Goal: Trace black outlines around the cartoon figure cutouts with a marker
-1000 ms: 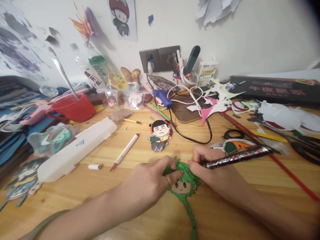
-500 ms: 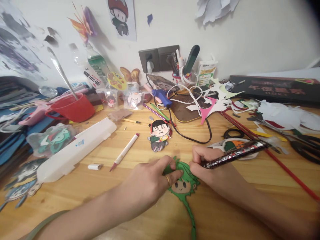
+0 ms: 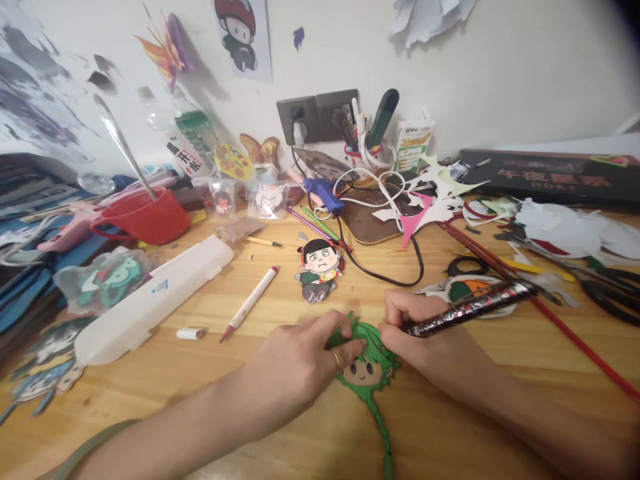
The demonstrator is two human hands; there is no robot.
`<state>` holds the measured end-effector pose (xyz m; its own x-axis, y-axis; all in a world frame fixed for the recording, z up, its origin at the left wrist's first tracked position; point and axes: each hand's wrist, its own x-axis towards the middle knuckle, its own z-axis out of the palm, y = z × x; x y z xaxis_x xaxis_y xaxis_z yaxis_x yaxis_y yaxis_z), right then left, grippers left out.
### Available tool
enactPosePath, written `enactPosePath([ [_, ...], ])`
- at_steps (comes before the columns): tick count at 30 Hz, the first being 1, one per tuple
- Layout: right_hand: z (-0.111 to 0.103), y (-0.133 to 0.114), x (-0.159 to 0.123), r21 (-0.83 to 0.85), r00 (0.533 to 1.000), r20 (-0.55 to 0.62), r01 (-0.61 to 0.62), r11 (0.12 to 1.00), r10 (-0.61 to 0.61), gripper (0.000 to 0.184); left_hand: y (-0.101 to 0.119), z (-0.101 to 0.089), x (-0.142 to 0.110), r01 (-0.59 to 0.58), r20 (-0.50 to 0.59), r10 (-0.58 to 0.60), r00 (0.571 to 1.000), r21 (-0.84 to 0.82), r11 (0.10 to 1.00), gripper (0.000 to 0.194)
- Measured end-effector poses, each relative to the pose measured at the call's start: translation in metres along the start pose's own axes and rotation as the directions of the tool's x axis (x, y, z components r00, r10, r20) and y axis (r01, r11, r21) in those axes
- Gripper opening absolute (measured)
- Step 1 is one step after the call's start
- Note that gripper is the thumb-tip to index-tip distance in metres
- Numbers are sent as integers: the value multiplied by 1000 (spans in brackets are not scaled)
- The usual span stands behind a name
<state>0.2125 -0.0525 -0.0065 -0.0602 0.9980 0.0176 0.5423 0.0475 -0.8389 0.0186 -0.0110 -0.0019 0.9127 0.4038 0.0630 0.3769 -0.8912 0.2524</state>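
A green-haired paper character cutout (image 3: pixel 369 372) lies flat on the wooden desk (image 3: pixel 210 387) near the front edge. My left hand (image 3: pixel 300 363), with a ring on one finger, presses down on the cutout's left side with curled fingers. My right hand (image 3: pixel 423 340) is closed around a dark, glittery pen (image 3: pixel 470 308) whose tip rests at the top of the cutout's green hair. The pen's body points away to the right.
A second character cutout (image 3: pixel 320 263) lies just beyond the hands, beside an uncapped red marker (image 3: pixel 250 303) and its cap (image 3: pixel 191 333). A white case (image 3: pixel 150 297), red cup (image 3: pixel 143 217), blue glue gun (image 3: pixel 323 190) with cable, paper scraps and scissors (image 3: pixel 610 293) crowd the desk.
The far end of the pen has dipped slightly lower and shifted left. Both hands stay in place on the green cutout.
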Motion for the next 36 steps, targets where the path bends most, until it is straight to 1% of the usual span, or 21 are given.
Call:
enactPosePath([
  [5, 1, 0, 0, -13, 1000, -6, 5, 1000, -5, 25, -1, 0, 0, -9, 7, 9, 1000, -6, 1000, 26],
  [15, 1, 1, 2, -10, 1000, -10, 11, 1000, -11, 25, 0, 0, 0, -14, -15, 14, 1000, 7, 1000, 25],
  [25, 1, 1, -1, -17, 1000, -2, 12, 1000, -12, 25, 0, -1, 0, 2, 7, -2, 1000, -9, 1000, 26],
  [32, 1, 1, 1, -12, 1000, -6, 12, 1000, -12, 26, 1, -1, 1, 21, -6, -22, 1000, -37, 999, 26],
  [36, 1, 0, 0, -11, 1000, 9, 10, 1000, -9, 26, 0, 0, 0, -3, -14, 2, 1000, -8, 1000, 27],
])
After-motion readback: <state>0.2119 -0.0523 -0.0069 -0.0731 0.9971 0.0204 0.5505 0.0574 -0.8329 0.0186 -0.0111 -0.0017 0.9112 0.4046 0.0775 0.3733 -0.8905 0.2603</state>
